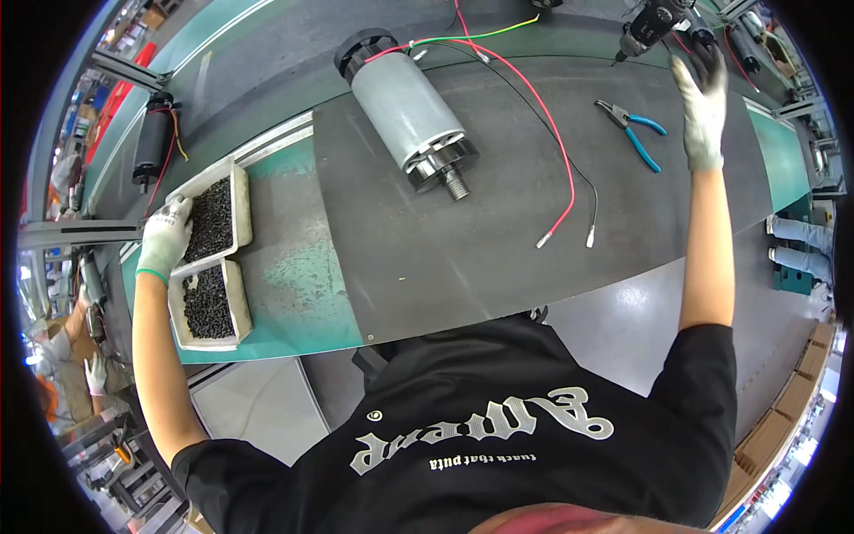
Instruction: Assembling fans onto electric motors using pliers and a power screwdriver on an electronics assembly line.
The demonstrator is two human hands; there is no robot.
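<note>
My left hand (166, 238), in a white glove with a green cuff, is at the left rim of a white bin (241, 205) holding small black screws (212, 218). Its fingers are bent together at the screws; whatever they hold is too small to make out. My right hand (704, 125), gloved with dark fingertips, reaches up at the far right with thumb and fingers apart. Close to its fingertips hangs a black power screwdriver (654, 27). A grey cylindrical motor (409, 111) with black ends and a threaded shaft lies on the dark mat (427, 258).
Blue-handled pliers (642, 138) lie between motor and right hand. Red and black leads (556, 133) trail from the motor across the mat. A second white bin (238, 303) of black pieces stands nearer me. Another motor (153, 142) sits at the far left, beside a metal rail (80, 233).
</note>
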